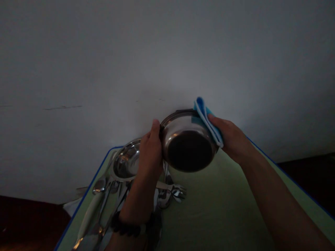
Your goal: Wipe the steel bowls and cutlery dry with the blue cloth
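Observation:
A shiny metal pot (188,144) is held up over the table, tilted so its dark round base faces me. My left hand (151,150) grips its left side, thumb pointing up by the rim. On the right side, my right hand (227,137) is closed on a folded blue cloth (208,122) pressed against the pot's wall. The inside of the pot is turned away and hidden. Behind my left wrist, a steel bowl (127,160) is partly covered.
Several forks, spoons and other utensils (104,202) lie on the left of the green table (209,209), some overlapping. The table has a blue edge (288,177). A pale wall (167,52) rises right behind it.

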A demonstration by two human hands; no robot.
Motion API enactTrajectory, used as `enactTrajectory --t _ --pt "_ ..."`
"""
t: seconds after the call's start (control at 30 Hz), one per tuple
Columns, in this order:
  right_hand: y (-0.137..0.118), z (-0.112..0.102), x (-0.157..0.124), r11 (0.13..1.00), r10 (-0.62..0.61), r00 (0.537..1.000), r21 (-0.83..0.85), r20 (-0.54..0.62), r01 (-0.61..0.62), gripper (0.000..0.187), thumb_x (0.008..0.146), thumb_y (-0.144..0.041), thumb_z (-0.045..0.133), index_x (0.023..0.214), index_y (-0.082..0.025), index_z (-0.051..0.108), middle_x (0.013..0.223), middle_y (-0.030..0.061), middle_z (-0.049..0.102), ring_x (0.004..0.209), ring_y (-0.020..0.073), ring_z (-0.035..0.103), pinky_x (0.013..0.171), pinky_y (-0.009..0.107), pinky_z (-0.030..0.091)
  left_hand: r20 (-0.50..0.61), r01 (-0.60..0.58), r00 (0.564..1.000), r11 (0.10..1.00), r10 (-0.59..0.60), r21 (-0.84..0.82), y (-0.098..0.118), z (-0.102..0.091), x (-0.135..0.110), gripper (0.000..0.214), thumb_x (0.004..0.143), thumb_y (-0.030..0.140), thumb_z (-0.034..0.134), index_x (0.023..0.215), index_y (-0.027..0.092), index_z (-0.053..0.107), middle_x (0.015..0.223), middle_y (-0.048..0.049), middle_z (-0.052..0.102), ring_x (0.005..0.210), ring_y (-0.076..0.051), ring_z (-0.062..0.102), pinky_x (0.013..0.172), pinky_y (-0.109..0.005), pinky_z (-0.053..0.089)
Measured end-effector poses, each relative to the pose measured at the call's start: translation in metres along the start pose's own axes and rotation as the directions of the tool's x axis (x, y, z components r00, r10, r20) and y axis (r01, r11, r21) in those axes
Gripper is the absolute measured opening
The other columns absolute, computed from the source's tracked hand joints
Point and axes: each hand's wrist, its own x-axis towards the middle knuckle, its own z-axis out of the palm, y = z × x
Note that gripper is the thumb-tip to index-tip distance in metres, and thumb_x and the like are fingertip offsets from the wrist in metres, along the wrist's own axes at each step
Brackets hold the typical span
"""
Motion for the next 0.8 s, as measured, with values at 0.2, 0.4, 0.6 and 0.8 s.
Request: enactTrajectory --t 0.2,0.4,0.6,0.8 --pt "0.002 0.001 0.001 1.0 -0.002 1.0 0.025 -0.019 0.002 0.035 0.076 -0.053 0.052 0.063 -0.021 0.055 0.054 -0.004 0.047 0.046 0.0083 0.038 0.044 0.022 0.031 -0.019 -0.035 0.999 0.998 0.036 0.061 -0.005 -0.004 0.008 0.034 0.075 0.05 0.049 0.072 0.02 0.066 0.074 -0.0036 0.067 0.07 -0.018 0.057 0.06 -0.026 0.041" --pt "-0.003 0.002 -0.005 0.987 0.004 0.998 -0.158 0.069 0.007 0.04 0.075 -0.057 0.051 0.065 -0.019 0.054 0.051 -0.0051 0.044 0.042 0.0067 0.036 0.038 0.02 0.025 0.076 -0.043 0.997 0.982 0.03 0.186 0.003 -0.003 0.003 0.031 0.077 0.043 0.047 0.064 0.021 0.065 0.067 -0.0036 0.064 0.069 -0.019 0.055 0.061 -0.027 0.04" --pt "-0.008 0.003 -0.007 0.966 -0.034 0.994 -0.252 0.101 0.059 0.038 0.077 -0.055 0.05 0.069 -0.018 0.057 0.053 -0.0041 0.047 0.042 0.0065 0.039 0.037 0.019 0.027 0.13 -0.18 0.98 0.952 0.151 0.247 0.005 -0.004 0.003 0.029 0.078 0.037 0.046 0.062 0.02 0.062 0.062 -0.0011 0.061 0.063 -0.016 0.052 0.058 -0.026 0.037" --pt "-0.009 0.005 -0.01 0.974 -0.036 0.991 -0.219 0.126 0.064 0.036 0.075 -0.054 0.055 0.068 -0.018 0.059 0.055 -0.0029 0.053 0.044 0.0076 0.043 0.038 0.019 0.03 0.192 -0.088 0.98 0.986 0.059 0.142 0.007 -0.003 -0.003 0.041 0.077 0.051 0.048 0.051 0.02 0.052 0.047 0.0025 0.049 0.045 -0.011 0.042 0.045 -0.024 0.031"
